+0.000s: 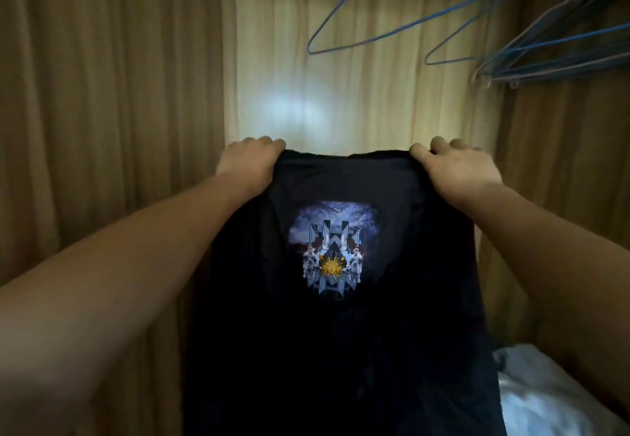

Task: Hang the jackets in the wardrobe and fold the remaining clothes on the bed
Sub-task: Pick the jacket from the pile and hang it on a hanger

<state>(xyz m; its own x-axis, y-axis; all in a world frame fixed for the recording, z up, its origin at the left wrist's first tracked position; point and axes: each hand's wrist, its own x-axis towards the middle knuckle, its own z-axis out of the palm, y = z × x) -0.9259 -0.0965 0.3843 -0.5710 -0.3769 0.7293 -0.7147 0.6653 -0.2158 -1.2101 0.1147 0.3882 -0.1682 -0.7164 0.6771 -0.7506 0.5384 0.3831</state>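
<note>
Black graphic T-shirt (334, 333), seemingly soft and light, is hanging limp, left hand (247, 161) and right hand (456, 167) pinching its top corners.

Person, head view: two arms in frame.

1. Left hand (250, 159): bare; back of the hand, knuckles and wrist show; fingertips hidden.
2. Left forearm (136, 248): bare along all its visible length, from the wrist to the lower left edge; looms broad near the camera.
3. Right hand (456, 166): bare; back of the hand, thumb and knuckles show.
4. Right forearm (545, 241): bare from the wrist to the right edge.
5. Upper arms, torso and clothing: outside the frame.
</note>
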